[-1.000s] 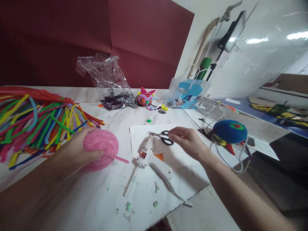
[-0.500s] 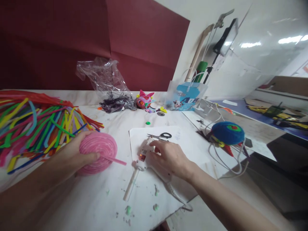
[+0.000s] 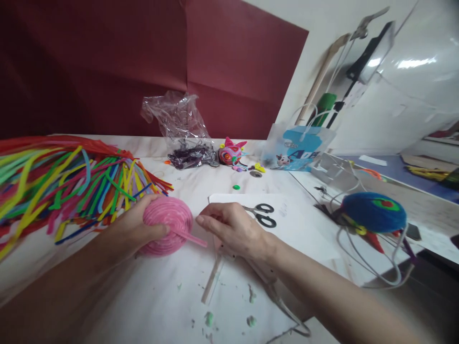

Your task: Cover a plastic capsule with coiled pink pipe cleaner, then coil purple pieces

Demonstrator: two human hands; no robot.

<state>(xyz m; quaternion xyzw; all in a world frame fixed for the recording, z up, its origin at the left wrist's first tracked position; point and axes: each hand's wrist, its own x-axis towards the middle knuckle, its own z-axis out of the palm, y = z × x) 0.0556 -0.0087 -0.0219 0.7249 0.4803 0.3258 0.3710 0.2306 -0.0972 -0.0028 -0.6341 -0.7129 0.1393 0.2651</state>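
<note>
My left hand grips a flat round coil of fuzzy pink pipe cleaner, its thumb pressed on the face. The pipe cleaner's loose end sticks out to the right. My right hand hovers just right of the coil, apart from it, fingers loosely bent with nothing visible in them. Beneath that hand lies a white glue gun, largely hidden, with a clear glue stick projecting toward me. Black-handled scissors rest behind the hand on white paper.
Many coloured pipe cleaners spread at left. Behind stand a clear plastic bag, a pink eared figure and a blue printed carrier bag. A blue fuzzy piece and cables lie right. Green scraps dot the near table.
My right hand has left the glue gun's body and moved toward the pink coil. The camera view has swung slightly left. My left hand keeps its hold on the coil.
</note>
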